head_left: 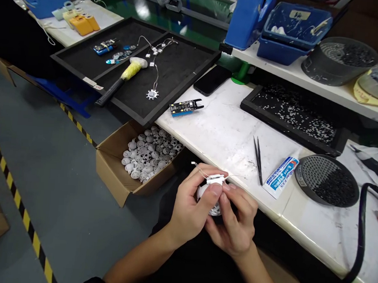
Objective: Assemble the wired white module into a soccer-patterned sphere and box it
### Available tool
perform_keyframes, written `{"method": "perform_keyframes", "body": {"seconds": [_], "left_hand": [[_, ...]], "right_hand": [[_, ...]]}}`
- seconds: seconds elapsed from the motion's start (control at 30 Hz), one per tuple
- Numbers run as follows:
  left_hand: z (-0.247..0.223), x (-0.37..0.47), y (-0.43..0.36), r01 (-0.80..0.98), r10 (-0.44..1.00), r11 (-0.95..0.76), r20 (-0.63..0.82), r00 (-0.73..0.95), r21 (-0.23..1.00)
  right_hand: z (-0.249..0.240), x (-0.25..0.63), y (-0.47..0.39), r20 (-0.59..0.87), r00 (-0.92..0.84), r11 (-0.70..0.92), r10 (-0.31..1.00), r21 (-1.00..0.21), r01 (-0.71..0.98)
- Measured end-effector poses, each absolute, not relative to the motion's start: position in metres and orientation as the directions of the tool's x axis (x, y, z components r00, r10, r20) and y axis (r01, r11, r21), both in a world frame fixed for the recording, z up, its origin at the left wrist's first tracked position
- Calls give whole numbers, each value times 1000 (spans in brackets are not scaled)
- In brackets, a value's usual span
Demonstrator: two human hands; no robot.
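In the head view, the held piece [215,180] looks white, perhaps round.

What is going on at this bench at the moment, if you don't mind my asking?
Someone is holding a small white part with thin wires between the left hand and the right hand, just off the edge of the white bench. Black tweezers and a blue-and-white tube lie on the bench, near a circuit board. Below, an open cardboard box holds many similar-looking white, ball-like pieces.
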State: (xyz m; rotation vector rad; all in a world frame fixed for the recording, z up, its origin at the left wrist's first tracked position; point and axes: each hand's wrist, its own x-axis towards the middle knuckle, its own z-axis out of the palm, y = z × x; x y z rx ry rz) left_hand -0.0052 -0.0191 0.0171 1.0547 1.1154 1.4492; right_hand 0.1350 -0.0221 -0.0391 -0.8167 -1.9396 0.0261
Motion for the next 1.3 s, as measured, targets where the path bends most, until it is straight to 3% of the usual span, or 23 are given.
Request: {"method": "perform_keyframes", "body": {"seconds": [0.2,0.37,0.5,0.6,0.7,0.77,0.87,1.1,1.3], "left_hand": [[19,-5,-19,-190,993,-110,98,-72,976],[16,-6,-17,-197,992,-117,106,-68,973],[15,-14,-19,-198,994,-104,98,-42,975],[17,-23,-21,-238,964,20,44,263,971],[16,-26,-25,-288,815,259,-49,577,922],[13,-24,-27,-290,726,410,-117,677,865],[8,-21,-31,-291,668,528,-179,722,798],[11,-22,-29,-273,669,498,-164,725,823],[9,-23,-28,-299,666,512,-152,730,806]], "right_hand": [[-33,135,-32,789,-226,724,572,-356,591],[-21,136,-32,765,-272,747,585,-376,549],[6,154,-29,661,-320,732,679,-575,365],[30,173,-16,418,-271,488,867,-822,294],[45,183,6,74,-489,225,869,-940,256],[49,184,18,-3,-632,157,775,-968,197],[48,179,24,-18,-694,117,720,-982,147],[45,173,20,-86,-690,32,719,-987,157],[47,168,17,-54,-622,32,781,-992,126]]}}
